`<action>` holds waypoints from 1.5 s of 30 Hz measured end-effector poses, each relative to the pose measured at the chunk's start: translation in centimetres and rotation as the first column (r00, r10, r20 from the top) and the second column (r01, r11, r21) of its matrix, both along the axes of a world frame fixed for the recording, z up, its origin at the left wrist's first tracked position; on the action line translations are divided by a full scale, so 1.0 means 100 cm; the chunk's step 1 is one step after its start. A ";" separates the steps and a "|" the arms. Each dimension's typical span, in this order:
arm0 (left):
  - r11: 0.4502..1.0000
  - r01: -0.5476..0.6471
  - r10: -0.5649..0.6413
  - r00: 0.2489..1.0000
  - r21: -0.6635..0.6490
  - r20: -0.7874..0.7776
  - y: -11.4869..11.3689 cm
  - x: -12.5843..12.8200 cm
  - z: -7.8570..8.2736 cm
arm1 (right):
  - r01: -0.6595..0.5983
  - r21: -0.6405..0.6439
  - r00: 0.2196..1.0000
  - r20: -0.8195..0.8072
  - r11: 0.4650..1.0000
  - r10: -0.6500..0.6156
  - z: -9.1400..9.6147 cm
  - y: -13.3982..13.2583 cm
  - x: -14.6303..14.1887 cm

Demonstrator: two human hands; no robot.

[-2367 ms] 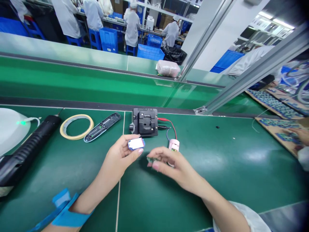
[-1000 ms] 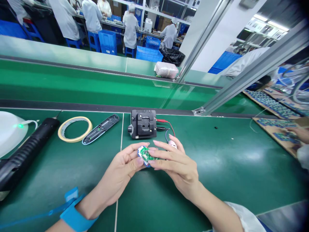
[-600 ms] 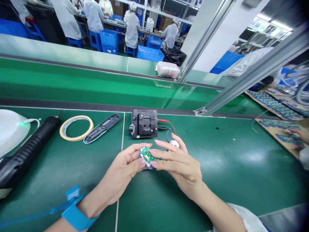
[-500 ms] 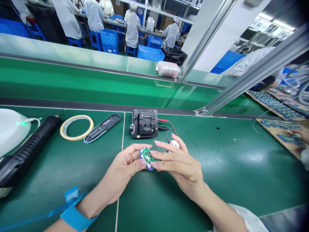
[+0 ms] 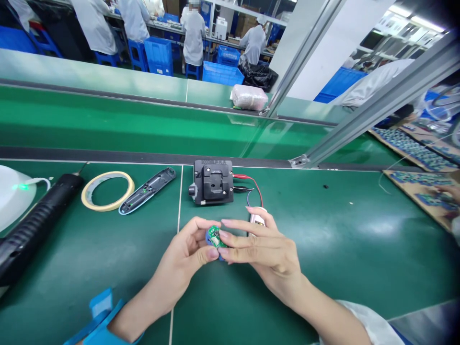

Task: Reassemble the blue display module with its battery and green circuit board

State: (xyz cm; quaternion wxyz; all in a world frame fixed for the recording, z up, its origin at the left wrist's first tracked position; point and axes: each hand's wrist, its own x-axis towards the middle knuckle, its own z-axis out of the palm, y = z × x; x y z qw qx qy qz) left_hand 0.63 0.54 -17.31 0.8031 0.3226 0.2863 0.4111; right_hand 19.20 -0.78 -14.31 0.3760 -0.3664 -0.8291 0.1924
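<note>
My left hand and my right hand meet over the green bench, both pinched on one small part. It is a blue-edged piece with a green circuit board on top. My left thumb and fingers grip its left side. My right fingertips press on the board from the right. A pink device lies just behind my right fingers, joined by red and black wires to a black fixture further back. A blue strap circles my left wrist.
Left of the fixture lie a long black housing part, a roll of yellow tape and a black electric screwdriver. A white dome with a green light sits far left. Another person's hand works over cardboard trays at right. Workers stand behind.
My hands came together: the left held the blue piece and the right the green board apart, now both grip them joined. The pair has drifted slightly nearer to me.
</note>
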 end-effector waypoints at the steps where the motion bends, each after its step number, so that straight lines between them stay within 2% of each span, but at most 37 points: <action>1: 1.000 -0.017 0.017 1.000 0.009 0.002 0.000 0.001 -0.001 | -0.001 -0.006 1.000 -0.013 1.000 0.001 -0.001 0.001 0.000; 5: 0.995 -0.096 0.096 0.995 0.013 -0.006 -0.001 0.004 -0.001 | 0.019 -0.022 0.996 -0.082 1.000 -0.020 -0.003 0.005 -0.004; 9: 0.989 -0.146 0.146 0.988 0.002 -0.043 0.001 0.004 0.002 | 0.160 -0.097 0.980 -0.107 0.982 -0.170 -0.002 0.006 -0.008; 11: 0.989 -0.148 0.148 0.988 -0.003 -0.053 0.002 0.002 0.003 | 0.190 -0.132 0.973 -0.109 0.973 -0.205 -0.002 0.004 -0.010; 14: 0.992 -0.127 0.128 0.990 0.011 -0.061 0.002 0.001 0.001 | 0.162 -0.146 0.978 -0.111 0.976 -0.179 -0.002 0.002 -0.011; 17: 0.993 -0.090 0.098 0.989 0.073 -0.109 0.000 0.000 -0.001 | 0.124 -0.087 0.985 -0.107 0.988 -0.133 0.000 0.002 -0.010; 21: 0.977 -0.046 0.116 0.934 0.209 -0.337 -0.006 0.000 -0.004 | 0.046 -0.027 0.997 -0.059 0.999 -0.048 0.001 0.003 -0.010; 24: 0.976 -0.044 0.132 0.895 0.212 -0.425 -0.010 0.001 -0.004 | 0.025 -0.012 1.000 -0.008 1.000 -0.025 0.000 0.003 -0.011; 35: 0.982 -0.069 0.113 0.959 0.173 -0.261 -0.010 0.005 -0.005 | -0.039 0.061 0.999 0.003 0.997 0.039 0.003 0.005 -0.010; 45: 0.990 -0.030 0.068 0.958 0.136 -0.278 -0.006 0.005 -0.005 | -0.051 0.090 0.999 0.015 0.995 0.050 0.000 0.004 -0.006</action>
